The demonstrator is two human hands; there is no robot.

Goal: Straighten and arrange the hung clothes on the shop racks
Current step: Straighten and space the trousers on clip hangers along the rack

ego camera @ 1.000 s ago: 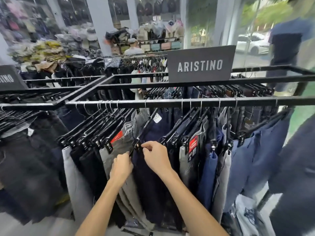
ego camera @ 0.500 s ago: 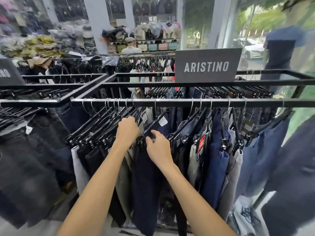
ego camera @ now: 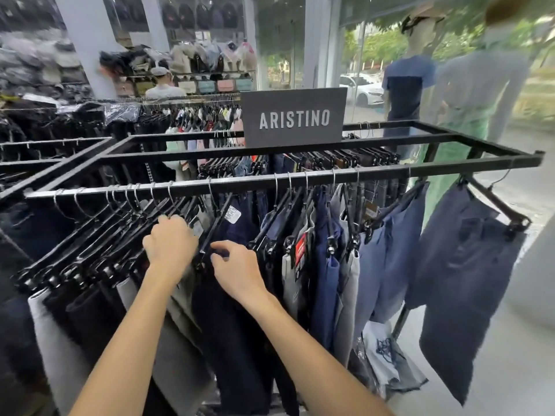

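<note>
Black plastic of a clip hanger is pinched between my right fingers, and the navy trousers clipped to it hang straight down beneath them. Just to their left, my left fingers are curled over the top of the bunched hangers. Above both runs the rack rail, higher still stands the ARISTINO sign, and well off to the right blue shorts hang at the rack's end.
</note>
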